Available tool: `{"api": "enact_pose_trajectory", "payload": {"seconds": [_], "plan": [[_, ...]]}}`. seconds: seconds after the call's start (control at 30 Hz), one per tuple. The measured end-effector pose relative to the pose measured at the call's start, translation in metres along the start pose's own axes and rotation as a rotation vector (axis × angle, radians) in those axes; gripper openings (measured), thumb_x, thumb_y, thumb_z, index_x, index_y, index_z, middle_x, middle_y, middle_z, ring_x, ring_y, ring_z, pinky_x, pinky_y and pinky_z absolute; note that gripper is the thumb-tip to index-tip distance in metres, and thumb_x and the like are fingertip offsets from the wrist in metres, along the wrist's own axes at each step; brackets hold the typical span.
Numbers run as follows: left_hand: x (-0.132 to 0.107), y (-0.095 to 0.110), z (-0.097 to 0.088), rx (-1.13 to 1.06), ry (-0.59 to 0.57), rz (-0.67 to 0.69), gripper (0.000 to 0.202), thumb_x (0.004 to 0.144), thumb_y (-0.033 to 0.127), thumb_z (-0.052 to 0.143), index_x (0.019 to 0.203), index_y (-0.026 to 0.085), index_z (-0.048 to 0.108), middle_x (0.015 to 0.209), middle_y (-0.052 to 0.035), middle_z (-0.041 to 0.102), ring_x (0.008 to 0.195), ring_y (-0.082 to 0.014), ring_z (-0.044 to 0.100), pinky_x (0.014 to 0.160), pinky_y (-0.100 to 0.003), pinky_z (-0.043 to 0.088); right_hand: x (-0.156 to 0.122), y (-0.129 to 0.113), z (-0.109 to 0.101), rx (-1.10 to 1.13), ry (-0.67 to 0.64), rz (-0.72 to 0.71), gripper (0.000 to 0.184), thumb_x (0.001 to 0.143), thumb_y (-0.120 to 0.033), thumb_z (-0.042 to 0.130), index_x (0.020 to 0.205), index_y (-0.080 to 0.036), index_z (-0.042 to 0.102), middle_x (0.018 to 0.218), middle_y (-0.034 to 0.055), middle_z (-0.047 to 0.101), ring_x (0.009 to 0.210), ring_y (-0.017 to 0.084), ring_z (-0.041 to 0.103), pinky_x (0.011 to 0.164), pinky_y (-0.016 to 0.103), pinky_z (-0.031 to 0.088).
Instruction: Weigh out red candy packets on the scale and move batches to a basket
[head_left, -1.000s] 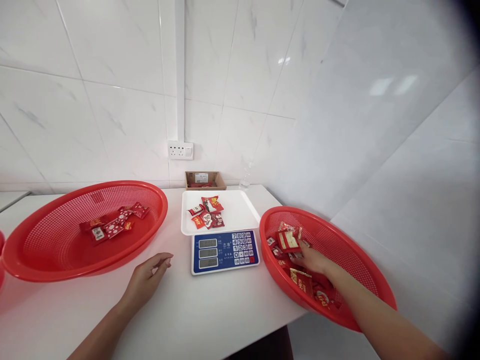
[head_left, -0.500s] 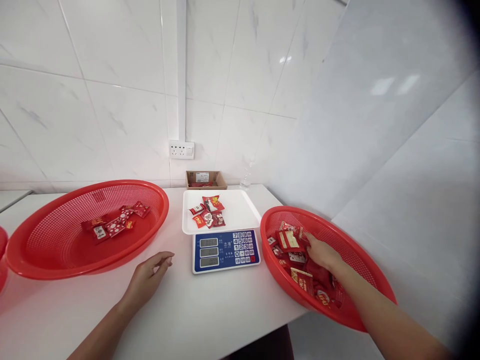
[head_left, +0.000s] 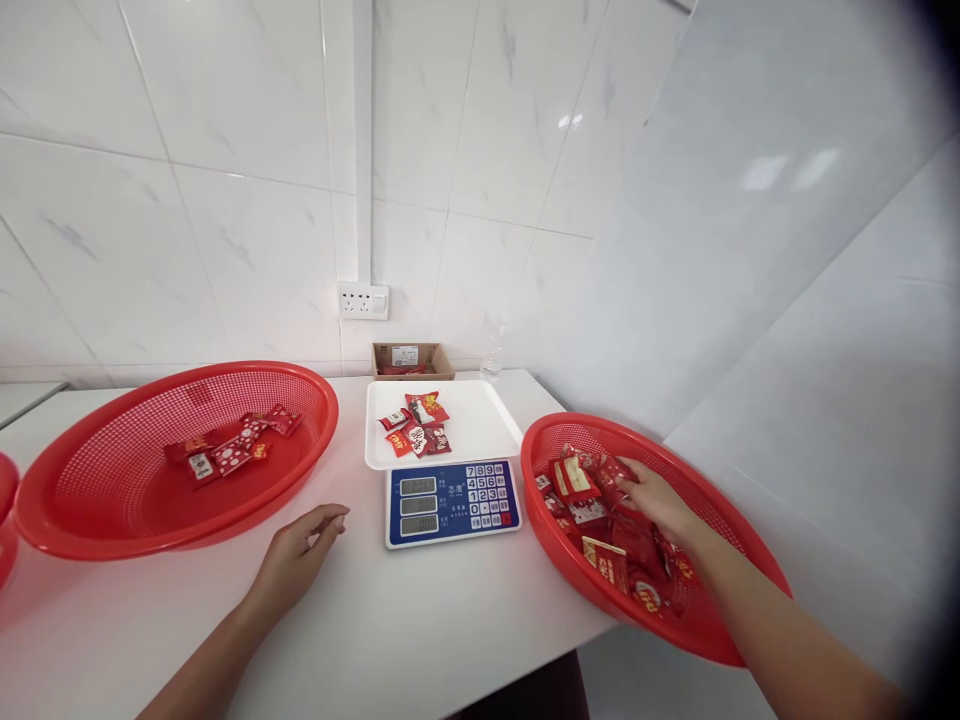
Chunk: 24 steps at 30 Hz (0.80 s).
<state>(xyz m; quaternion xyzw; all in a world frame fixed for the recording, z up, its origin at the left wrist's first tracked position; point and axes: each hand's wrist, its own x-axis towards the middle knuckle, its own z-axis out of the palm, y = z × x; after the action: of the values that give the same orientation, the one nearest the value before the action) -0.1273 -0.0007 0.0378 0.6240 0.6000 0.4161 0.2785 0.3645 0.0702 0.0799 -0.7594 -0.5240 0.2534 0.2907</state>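
Note:
My right hand point(head_left: 654, 498) lies inside the red basket on the right point(head_left: 724, 520), fingers resting on the heap of red candy packets point(head_left: 592, 500); whether they grip one is hidden. My left hand point(head_left: 296, 555) rests on the white table with fingers loosely curled and nothing in it, left of the blue-faced scale point(head_left: 451, 501). The scale's white tray point(head_left: 487, 420) carries several red packets point(head_left: 416, 425). A second red basket point(head_left: 90, 490) on the left holds a few more packets point(head_left: 229, 445).
A small cardboard box point(head_left: 411, 359) and a clear bottle point(head_left: 492, 352) stand against the tiled wall behind the scale, below a wall socket point(head_left: 363, 300). The right basket overhangs the table's front right corner. Another red rim point(head_left: 4, 500) shows at the far left edge.
My right hand has slid farther back and to the right across the packets in the right basket. My left hand has stayed put.

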Motion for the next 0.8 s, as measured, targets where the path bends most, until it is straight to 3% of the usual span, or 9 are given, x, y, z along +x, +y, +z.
{"api": "enact_pose_trajectory", "payload": {"seconds": [0.17, 0.37, 0.47, 0.57, 0.67, 0.8], "plan": [[0.000, 0.002, 0.000, 0.003, -0.004, -0.007, 0.032, 0.076, 0.048, 0.048, 0.088, 0.023, 0.064, 0.080, -0.0021, 0.070, 0.078, -0.0179, 0.067, 0.069, -0.025, 0.053, 0.000, -0.003, 0.000, 0.163, -0.018, 0.065, 0.047, 0.084, -0.023, 0.038, 0.130, -0.017, 0.038, 0.126, 0.0114, 0.059, 0.102, 0.019, 0.064, 0.079, 0.028, 0.055], [0.001, 0.000, 0.001, -0.004, -0.006, -0.016, 0.032, 0.076, 0.048, 0.049, 0.087, 0.022, 0.064, 0.081, -0.0021, 0.070, 0.078, -0.0176, 0.067, 0.069, -0.025, 0.053, 0.000, -0.002, -0.001, 0.078, 0.042, 0.091, 0.053, 0.086, -0.027, 0.036, 0.136, -0.014, 0.030, 0.129, 0.0123, 0.056, 0.108, 0.020, 0.061, 0.083, 0.026, 0.054], [0.001, -0.001, 0.001, -0.002, -0.009, -0.018, 0.032, 0.076, 0.048, 0.048, 0.088, 0.022, 0.064, 0.082, -0.0023, 0.070, 0.079, -0.0176, 0.067, 0.070, -0.025, 0.053, 0.002, -0.001, -0.004, -0.071, 0.109, 0.078, 0.058, 0.084, -0.030, 0.042, 0.138, -0.012, 0.029, 0.135, 0.0168, 0.049, 0.121, 0.028, 0.049, 0.099, 0.041, 0.042], [0.000, -0.001, 0.001, 0.003, -0.012, -0.014, 0.032, 0.076, 0.048, 0.048, 0.088, 0.022, 0.064, 0.080, -0.0025, 0.070, 0.078, -0.0176, 0.067, 0.069, -0.025, 0.053, 0.000, -0.009, -0.005, -0.213, 0.123, -0.009, 0.050, 0.079, -0.025, 0.047, 0.126, -0.010, 0.045, 0.136, 0.0179, 0.046, 0.129, 0.032, 0.037, 0.108, 0.046, 0.026], [0.000, 0.000, 0.001, 0.003, -0.003, -0.009, 0.032, 0.076, 0.048, 0.048, 0.087, 0.022, 0.064, 0.079, -0.0025, 0.070, 0.077, -0.0177, 0.067, 0.068, -0.025, 0.054, -0.007, -0.021, -0.001, -0.270, 0.022, -0.123, 0.033, 0.077, -0.022, 0.047, 0.107, -0.016, 0.059, 0.123, 0.0113, 0.058, 0.119, 0.027, 0.049, 0.104, 0.039, 0.033], [0.001, 0.001, 0.001, -0.002, 0.008, -0.002, 0.032, 0.075, 0.049, 0.049, 0.086, 0.023, 0.064, 0.079, -0.0018, 0.070, 0.076, -0.0176, 0.067, 0.068, -0.025, 0.054, -0.019, -0.028, 0.022, -0.267, -0.296, -0.200, 0.017, 0.068, -0.019, 0.058, 0.081, -0.023, 0.068, 0.083, -0.0004, 0.071, 0.081, 0.019, 0.066, 0.076, 0.029, 0.050]]}}
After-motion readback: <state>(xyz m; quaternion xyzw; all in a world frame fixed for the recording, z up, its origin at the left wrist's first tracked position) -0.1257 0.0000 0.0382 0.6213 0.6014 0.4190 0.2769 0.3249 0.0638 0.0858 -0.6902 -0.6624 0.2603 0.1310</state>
